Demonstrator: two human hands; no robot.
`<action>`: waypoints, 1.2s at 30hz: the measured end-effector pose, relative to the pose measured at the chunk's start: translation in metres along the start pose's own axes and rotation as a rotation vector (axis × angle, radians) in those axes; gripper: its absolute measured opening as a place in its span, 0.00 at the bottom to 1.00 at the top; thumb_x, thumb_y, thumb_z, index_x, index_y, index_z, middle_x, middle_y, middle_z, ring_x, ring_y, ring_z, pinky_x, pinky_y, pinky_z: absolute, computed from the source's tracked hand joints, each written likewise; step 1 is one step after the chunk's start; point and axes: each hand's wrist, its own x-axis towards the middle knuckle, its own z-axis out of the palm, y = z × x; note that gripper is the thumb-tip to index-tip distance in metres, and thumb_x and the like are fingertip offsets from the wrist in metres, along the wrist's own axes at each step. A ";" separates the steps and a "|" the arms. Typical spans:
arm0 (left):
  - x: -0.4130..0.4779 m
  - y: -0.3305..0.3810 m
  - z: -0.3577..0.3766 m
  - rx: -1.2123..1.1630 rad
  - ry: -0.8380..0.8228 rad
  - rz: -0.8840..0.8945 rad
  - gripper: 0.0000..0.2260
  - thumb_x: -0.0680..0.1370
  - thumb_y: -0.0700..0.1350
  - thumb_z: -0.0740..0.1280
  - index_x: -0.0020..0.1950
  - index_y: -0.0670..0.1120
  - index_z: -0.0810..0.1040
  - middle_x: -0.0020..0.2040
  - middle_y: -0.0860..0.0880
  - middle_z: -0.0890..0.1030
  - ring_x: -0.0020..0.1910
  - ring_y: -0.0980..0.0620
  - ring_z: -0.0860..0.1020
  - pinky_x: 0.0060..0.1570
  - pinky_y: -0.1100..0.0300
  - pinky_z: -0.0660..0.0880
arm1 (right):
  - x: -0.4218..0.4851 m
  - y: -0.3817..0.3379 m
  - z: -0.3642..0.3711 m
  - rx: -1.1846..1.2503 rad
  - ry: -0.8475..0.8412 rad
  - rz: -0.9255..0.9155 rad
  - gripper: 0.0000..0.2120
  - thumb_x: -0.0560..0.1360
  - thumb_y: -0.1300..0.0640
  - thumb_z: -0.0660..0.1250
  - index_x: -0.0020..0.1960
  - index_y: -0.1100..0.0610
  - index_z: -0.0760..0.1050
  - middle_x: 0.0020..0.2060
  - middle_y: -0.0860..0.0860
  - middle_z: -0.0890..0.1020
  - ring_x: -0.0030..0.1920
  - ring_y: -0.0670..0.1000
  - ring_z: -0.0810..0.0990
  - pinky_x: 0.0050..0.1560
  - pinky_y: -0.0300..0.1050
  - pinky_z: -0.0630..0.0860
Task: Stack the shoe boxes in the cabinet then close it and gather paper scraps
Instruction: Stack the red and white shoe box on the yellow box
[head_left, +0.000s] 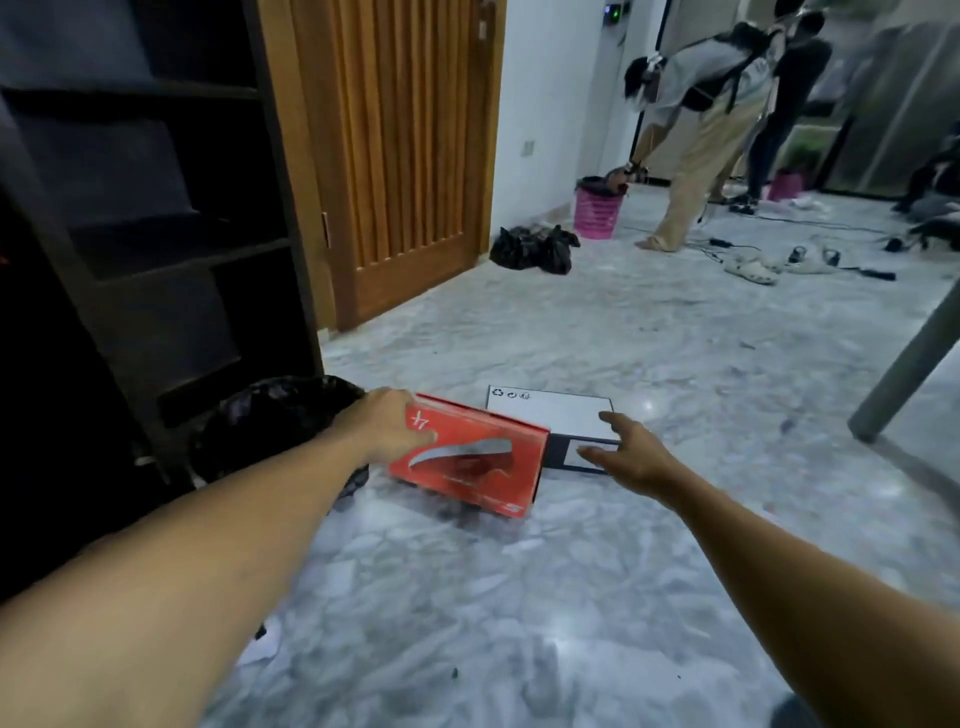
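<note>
A red shoe box sits tilted on the marble floor, its left end raised. My left hand grips that left end, thumb across the box's face. Behind it to the right lies a flat white-topped box with dark sides. My right hand reaches toward this box with fingers spread, just above its near right corner, holding nothing. The dark wooden cabinet stands open at the left with bare shelves. A white paper scrap lies on the floor near my left forearm.
A black plastic bag sits at the cabinet's foot. A wooden door is behind. More black bags, a pink bin, cables and sandals lie farther off, where people stand. A grey table leg is at the right.
</note>
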 end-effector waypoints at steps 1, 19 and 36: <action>0.018 -0.004 0.012 -0.007 -0.008 0.003 0.32 0.75 0.61 0.70 0.73 0.46 0.70 0.73 0.46 0.70 0.70 0.45 0.71 0.65 0.52 0.72 | 0.012 0.012 0.008 -0.008 -0.010 0.013 0.37 0.74 0.50 0.73 0.77 0.59 0.62 0.73 0.58 0.69 0.70 0.57 0.71 0.67 0.48 0.70; 0.235 -0.064 0.127 0.041 -0.075 -0.136 0.39 0.75 0.71 0.58 0.78 0.47 0.62 0.78 0.42 0.59 0.74 0.37 0.61 0.69 0.42 0.66 | 0.193 0.080 0.136 0.183 -0.078 0.034 0.38 0.75 0.30 0.59 0.77 0.51 0.61 0.64 0.54 0.76 0.50 0.52 0.73 0.40 0.39 0.69; 0.149 -0.045 0.169 -0.105 0.079 -0.288 0.47 0.71 0.69 0.68 0.80 0.48 0.50 0.72 0.43 0.65 0.67 0.39 0.72 0.55 0.52 0.72 | 0.125 0.104 0.146 0.209 0.213 0.138 0.18 0.78 0.41 0.63 0.48 0.58 0.73 0.41 0.51 0.80 0.43 0.53 0.80 0.38 0.43 0.72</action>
